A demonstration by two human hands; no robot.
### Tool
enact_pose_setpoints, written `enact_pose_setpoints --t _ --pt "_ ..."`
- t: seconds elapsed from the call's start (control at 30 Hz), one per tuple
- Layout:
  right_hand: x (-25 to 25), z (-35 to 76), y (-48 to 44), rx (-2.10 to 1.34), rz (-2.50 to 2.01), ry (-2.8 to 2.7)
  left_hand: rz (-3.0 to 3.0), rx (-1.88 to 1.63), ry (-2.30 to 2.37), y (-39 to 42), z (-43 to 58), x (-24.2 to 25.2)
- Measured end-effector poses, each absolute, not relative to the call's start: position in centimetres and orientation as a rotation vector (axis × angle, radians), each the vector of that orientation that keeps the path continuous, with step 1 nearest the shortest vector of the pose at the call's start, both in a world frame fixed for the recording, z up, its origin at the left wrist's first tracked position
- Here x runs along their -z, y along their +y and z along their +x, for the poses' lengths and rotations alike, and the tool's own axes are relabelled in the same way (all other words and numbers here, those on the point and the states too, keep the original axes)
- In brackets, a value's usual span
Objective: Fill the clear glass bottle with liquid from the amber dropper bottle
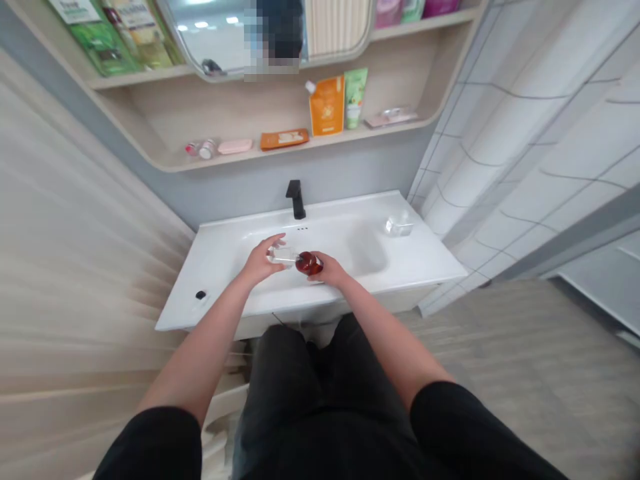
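Over the white sink, my left hand is closed around a small clear bottle that lies on its side. My right hand grips a red-brown bottle, tilted with its neck toward the clear one. The two bottles meet or nearly meet end to end; whether their openings touch I cannot tell. On the counter's left part lies a small black cap. A clear container stands at the basin's right side.
A black faucet rises behind the basin. Above it, a shelf carries an orange pouch, a green tube, an orange packet and a pink soap bar. A pale curtain hangs at left.
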State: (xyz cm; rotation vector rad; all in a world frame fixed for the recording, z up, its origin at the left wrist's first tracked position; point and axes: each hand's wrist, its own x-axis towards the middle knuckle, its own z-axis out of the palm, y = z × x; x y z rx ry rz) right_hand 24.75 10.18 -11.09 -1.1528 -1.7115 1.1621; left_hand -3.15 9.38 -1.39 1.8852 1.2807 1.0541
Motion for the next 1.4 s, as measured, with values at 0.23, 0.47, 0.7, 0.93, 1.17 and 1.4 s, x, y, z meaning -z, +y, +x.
enact_pose_setpoints --t 0.23,0.47,0.7,0.93,1.17,1.4 --pt "10.8 24.9 10.0 -1.142 -1.117 -1.703 1.99 -1.016 1.265 10.0 -2.6 -0.5" --pt "10.4 24.9 9.8 -1.148 -1.098 -1.702 2.055 -0.915 1.293 10.5 -2.4 -1.8" --pt "10.6 24.9 9.9 -1.105 -1.074 -1.709 2.193 -0.833 1.264 11.0 -1.9 -3.8" --pt "11.1 24.9 9.8 -1.105 -1.026 -1.678 2.307 -0.745 1.244 11.2 -0.9 -6.0" --pt "11.4 24.9 10.0 -1.121 -1.001 -1.653 2.409 -0.653 1.161 11.8 0.0 -8.1" --pt "11.4 24.7 9.9 -1.121 -0.967 -1.596 2.492 -0.52 1.122 12.7 1.0 -9.6"
